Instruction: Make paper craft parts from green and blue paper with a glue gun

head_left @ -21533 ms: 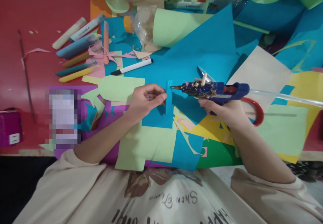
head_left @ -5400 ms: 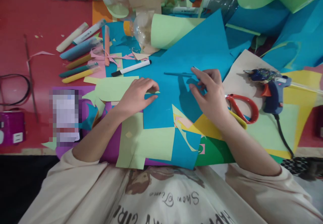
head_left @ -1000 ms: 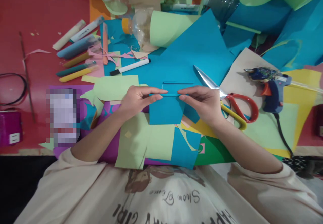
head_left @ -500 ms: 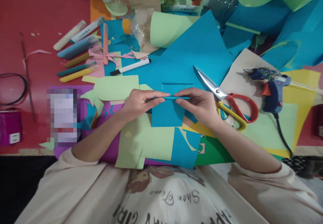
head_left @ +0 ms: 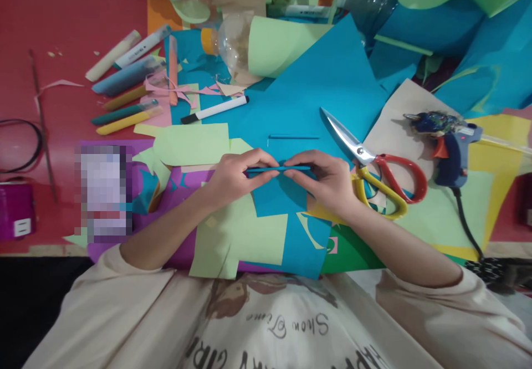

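Note:
Between my hands stretches a sheet of blue paper (head_left: 279, 196), its far edge folded or rolled into a narrow strip. My left hand (head_left: 241, 175) pinches the left part of that edge between thumb and fingers. On the right part, my right hand (head_left: 322, 178) does the same, the two sets of fingertips almost meeting. The rest of the sheet hangs down toward me. Just beyond my fingers a thin blue paper roll (head_left: 294, 137) lies on a large blue sheet (head_left: 320, 81). Scissors (head_left: 368, 161) with red and yellow handles rest open beside my right hand.
A glue gun (head_left: 453, 147) lies at the right with its cord toward me. Several markers (head_left: 128, 78) and a black-and-white marker (head_left: 215, 109) are at the left. Plastic bottles (head_left: 233, 45) stretch across the back. A blurred phone (head_left: 106, 191) sits left, among paper scraps (head_left: 245, 230).
Both hands have moved slightly toward me with the blue paper. The hanging part of the sheet has shifted a little right and toward me.

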